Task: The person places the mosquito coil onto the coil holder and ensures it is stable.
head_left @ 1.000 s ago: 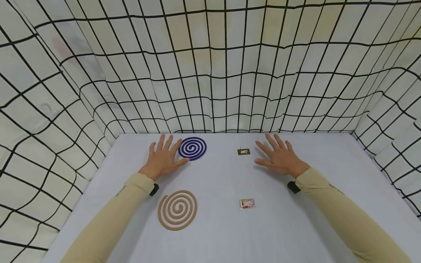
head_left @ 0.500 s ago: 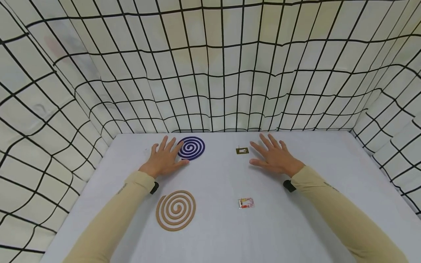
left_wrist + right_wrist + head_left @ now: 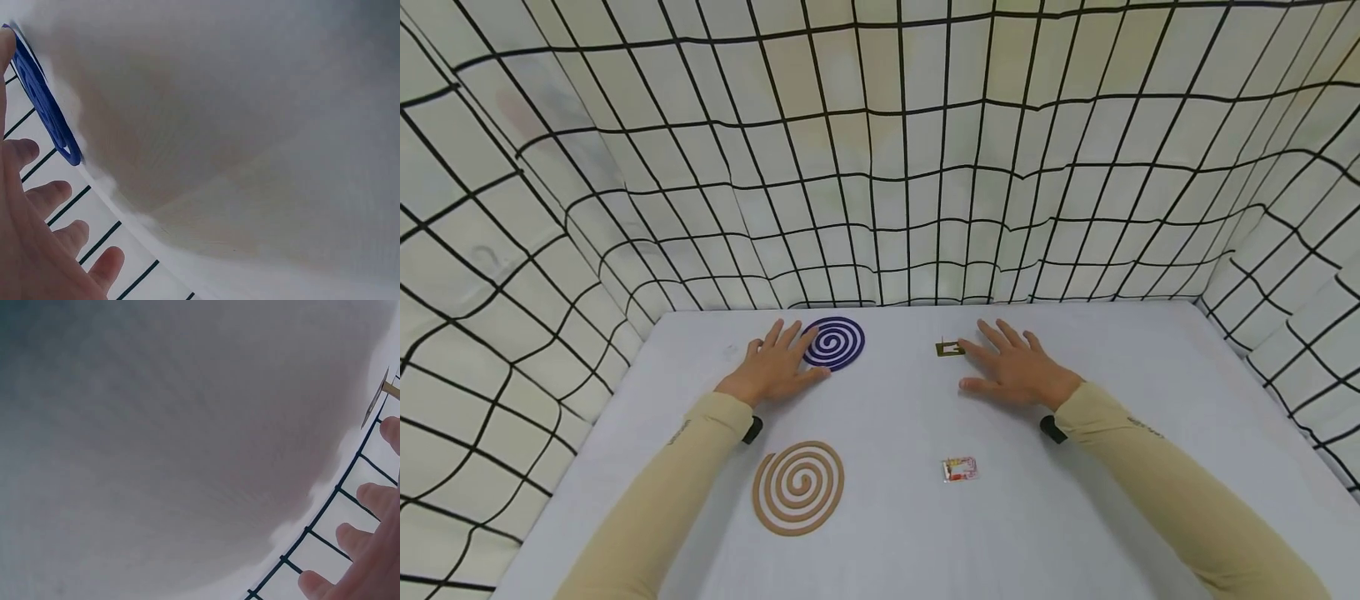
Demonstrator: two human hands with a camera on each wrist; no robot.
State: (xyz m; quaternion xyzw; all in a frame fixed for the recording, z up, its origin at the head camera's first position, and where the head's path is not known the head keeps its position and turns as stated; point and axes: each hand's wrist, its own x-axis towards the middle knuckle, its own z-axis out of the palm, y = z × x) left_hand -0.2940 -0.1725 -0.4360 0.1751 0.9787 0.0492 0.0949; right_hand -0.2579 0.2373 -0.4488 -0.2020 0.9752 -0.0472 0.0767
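A dark blue mosquito coil (image 3: 832, 342) lies flat near the table's far edge. My left hand (image 3: 769, 372) is spread at its left side, with the index finger over the rim and the thumb near its lower edge; contact is unclear. The left wrist view shows the blue coil (image 3: 45, 103) edge-on beyond the thumb. To the right sits a small gold-coloured metal coil stand (image 3: 942, 350) with a cut-out. Fingers spread, my right hand (image 3: 1018, 371) has its index fingertip at the stand's right edge. The right wrist view catches the stand (image 3: 375, 399) edge-on.
Nearer me, a tan mosquito coil (image 3: 803, 482) lies on the white table (image 3: 880, 542). A small flat rectangular piece with red and yellow print (image 3: 951, 476) lies to its right. Black netting (image 3: 906, 179) over white sheeting encloses the back and sides.
My right hand has moved left, bringing its index fingertip to the gold stand. My left hand stays spread by the blue coil. The head view has shifted slightly.
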